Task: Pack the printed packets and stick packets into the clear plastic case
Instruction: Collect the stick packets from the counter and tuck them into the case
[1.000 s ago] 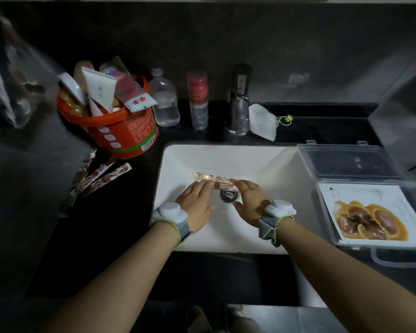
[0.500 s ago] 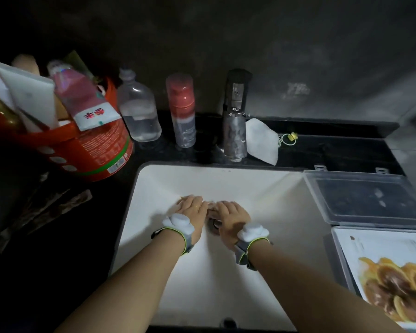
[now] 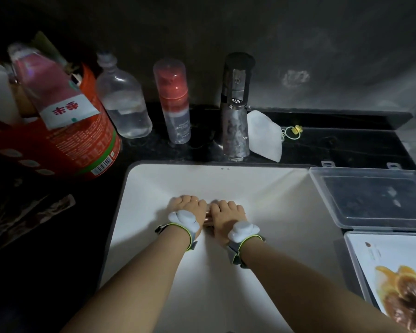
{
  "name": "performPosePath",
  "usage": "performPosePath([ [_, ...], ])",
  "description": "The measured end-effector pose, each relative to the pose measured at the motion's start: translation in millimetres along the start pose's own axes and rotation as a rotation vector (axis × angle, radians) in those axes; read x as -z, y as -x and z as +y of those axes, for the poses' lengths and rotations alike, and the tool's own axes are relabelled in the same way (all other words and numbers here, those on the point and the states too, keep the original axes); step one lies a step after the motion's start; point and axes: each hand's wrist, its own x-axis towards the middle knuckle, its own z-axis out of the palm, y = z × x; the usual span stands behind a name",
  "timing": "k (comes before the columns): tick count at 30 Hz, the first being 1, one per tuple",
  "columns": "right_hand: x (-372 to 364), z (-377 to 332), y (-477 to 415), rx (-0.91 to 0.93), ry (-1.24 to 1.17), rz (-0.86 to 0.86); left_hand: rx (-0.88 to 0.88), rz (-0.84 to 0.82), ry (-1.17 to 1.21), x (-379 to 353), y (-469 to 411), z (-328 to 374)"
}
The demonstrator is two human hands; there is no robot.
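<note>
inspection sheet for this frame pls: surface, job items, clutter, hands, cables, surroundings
Surface: white sink basin set in a dark counter.
Job's things: clear plastic case open at right, printed packet inside; stick packets on the counter at left; what the hands cover is hidden.
Clutter: red bucket of toiletries, clear bottle, red-capped pump bottle, white mask.
Hands: left hand and right hand side by side, palms down in the basin; grip unclear.
Cables: nothing seen.
Surroundings: tap, dark wall.

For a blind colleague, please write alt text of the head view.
Both hands, left and right, press side by side into a white sink; an open clear case lies to the right.
</note>
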Motion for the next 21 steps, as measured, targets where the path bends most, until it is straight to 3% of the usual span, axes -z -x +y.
performPosePath([
  [5, 14.1, -5.1, 13.4, -0.02, -0.057, 0.04, 0.071, -0.038, 0.145, 8.3, 19.3, -4.4],
  [10, 33.1, 3.3, 23.2, -0.185, -0.349, 0.108, 0.221, -0.13, 0.431, 4.8, 17.4, -10.2],
  [12, 36.9, -3.1, 30.2, -0.25, -0.585, 0.138, 0.245, -0.183, 0.557, 10.6, 26.7, -14.4],
  [16, 41.6, -25.9, 47.9, -0.329, -1.358, 0.072, 0.282, -0.119, 0.851, 26.3, 55.7, -9.4],
  [21, 62.9, -62.3, 73.2, -0.3, -1.758, 0.028, 0.277, -0.076, 1.053, 42.9, 85.3, -9.2],
])
